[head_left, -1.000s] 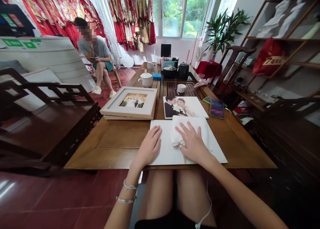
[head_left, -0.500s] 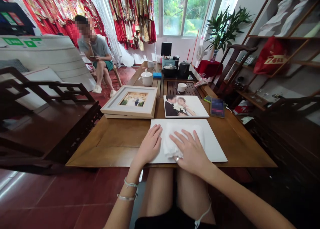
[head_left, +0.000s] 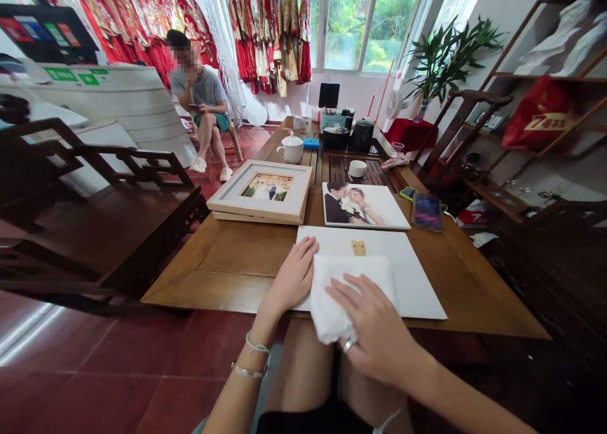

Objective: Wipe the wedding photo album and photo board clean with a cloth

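Note:
A white board (head_left: 422,295) lies flat at the table's near edge, a small gold-coloured metal hanger plate (head_left: 359,248) on its upper part. My left hand (head_left: 296,272) rests with stretched fingers on the board's left side, holding nothing. Under my right hand (head_left: 374,323) is a folded white cloth (head_left: 351,269), pressed on the board; its near corner hangs over the board's front edge. The fingers lie on top of the cloth and the thumb is by its lower edge. Just beyond the board lies a photo panel (head_left: 389,209) of a couple.
Stacked picture frames (head_left: 227,193) lie at the left of the wooden table (head_left: 227,263). A phone (head_left: 427,211) stands at the right. Farther back are a white mug (head_left: 291,149), a small white cup (head_left: 357,168) and a dark kettle (head_left: 362,135). A person (head_left: 199,92) sits beyond.
My right hand has drawn the cloth toward me, past the board's near edge, and the gold-coloured hanger plate has come into view. My left hand stays on the board. The view has turned slightly left.

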Demonstrator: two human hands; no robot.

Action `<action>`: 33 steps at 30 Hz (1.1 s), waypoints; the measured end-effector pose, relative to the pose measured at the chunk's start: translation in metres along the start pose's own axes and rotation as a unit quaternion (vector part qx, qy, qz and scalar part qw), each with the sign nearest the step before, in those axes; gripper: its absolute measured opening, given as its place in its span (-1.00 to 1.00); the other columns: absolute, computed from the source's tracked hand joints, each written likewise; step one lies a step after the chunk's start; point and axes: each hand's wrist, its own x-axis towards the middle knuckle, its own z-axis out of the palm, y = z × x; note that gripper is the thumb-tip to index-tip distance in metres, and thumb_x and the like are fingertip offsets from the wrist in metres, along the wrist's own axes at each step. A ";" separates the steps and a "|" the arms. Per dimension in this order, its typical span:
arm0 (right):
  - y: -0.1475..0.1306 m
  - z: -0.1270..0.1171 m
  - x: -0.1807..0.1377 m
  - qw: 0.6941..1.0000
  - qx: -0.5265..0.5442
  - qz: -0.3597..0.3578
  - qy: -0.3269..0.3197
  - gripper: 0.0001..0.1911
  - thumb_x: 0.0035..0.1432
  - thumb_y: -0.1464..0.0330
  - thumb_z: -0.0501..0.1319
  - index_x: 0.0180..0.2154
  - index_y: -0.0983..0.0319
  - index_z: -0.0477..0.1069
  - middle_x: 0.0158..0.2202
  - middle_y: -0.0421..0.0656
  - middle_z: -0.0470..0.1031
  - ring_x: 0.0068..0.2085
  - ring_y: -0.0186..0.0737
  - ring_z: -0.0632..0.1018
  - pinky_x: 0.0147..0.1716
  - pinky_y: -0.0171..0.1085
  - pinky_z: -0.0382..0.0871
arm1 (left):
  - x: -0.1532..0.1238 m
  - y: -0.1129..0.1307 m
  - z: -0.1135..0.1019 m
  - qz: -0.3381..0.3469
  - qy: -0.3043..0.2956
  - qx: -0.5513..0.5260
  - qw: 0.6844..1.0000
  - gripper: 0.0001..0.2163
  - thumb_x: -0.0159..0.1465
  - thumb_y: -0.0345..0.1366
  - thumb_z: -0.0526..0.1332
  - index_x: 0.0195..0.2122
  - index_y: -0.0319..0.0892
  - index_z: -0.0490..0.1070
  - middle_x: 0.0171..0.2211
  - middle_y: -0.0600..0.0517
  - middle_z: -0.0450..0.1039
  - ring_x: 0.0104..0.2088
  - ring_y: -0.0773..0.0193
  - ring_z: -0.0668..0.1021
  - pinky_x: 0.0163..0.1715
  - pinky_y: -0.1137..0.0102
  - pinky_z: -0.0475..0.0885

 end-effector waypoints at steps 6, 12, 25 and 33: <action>0.063 -0.028 0.041 0.971 0.220 0.062 0.071 -0.57 0.16 0.31 0.14 0.07 0.27 0.40 0.03 0.01 0.49 0.01 0.00 0.49 0.06 -0.05 0.35 | 0.001 0.002 0.000 -0.014 -0.014 0.012 1.000 -0.59 0.40 -0.32 -0.05 0.25 -0.27 0.22 0.32 -0.19 0.15 0.36 0.08 0.15 0.34 0.04 0.06; 0.078 -0.037 0.097 0.968 0.248 0.015 0.036 -0.65 0.28 0.25 0.06 -0.04 0.24 0.49 -0.01 -0.08 0.56 0.01 -0.03 0.52 0.07 -0.09 0.34 | 0.002 0.002 -0.001 -0.011 -0.014 0.015 1.000 -0.58 0.39 -0.35 -0.05 0.26 -0.26 0.20 0.32 -0.18 0.15 0.36 0.06 0.13 0.35 0.02 0.05; 0.057 -0.028 0.074 0.997 0.032 0.035 0.067 -0.63 0.03 0.41 0.17 -0.08 0.33 0.48 -0.01 0.09 0.49 0.21 0.18 0.26 0.22 0.10 0.04 | 0.001 0.002 -0.002 0.002 -0.006 0.001 1.000 -0.60 0.39 -0.34 -0.05 0.25 -0.18 0.22 0.31 -0.14 0.17 0.36 0.07 0.14 0.34 0.02 0.09; 0.039 -0.003 0.049 0.992 -0.115 0.043 0.029 -0.51 0.03 0.36 0.19 0.03 0.36 0.40 0.29 0.14 0.20 0.34 0.27 0.05 0.30 0.16 -0.17 | 0.000 -0.001 0.002 -0.004 -0.001 0.006 1.000 -0.59 0.40 -0.32 -0.06 0.26 -0.21 0.20 0.32 -0.16 0.15 0.36 0.08 0.16 0.33 0.02 0.09</action>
